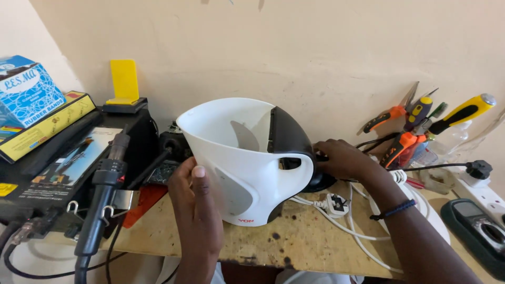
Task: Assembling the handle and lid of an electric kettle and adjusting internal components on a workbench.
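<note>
Your left hand is flat against the near-left side of the white electric kettle, fingers spread over the wall w/ the thumb up; it steadies the body, not wrapped around it. Your right hand reaches round the right side, just behind the black handle section, fingers curled against the black part at the back; can't tell if it grips anything there, since the kettle hides the fingertips. A dark bracelet sits on that wrist.

The kettle stands upright, lid off, mouth open toward you, at the centre of the worn wooden tabletop, near the front edge. Just right of its base lies a white plug w/ white cable looping across the tabletop.

Left of the kettle: a black hot-air handpiece hangs in its holder on a black station, w/ a blue box at far left and a yellow stand behind. Far right, against the wall: pliers and screwdrivers w/ orange and yellow grips, and a multimeter at the near-right edge.
</note>
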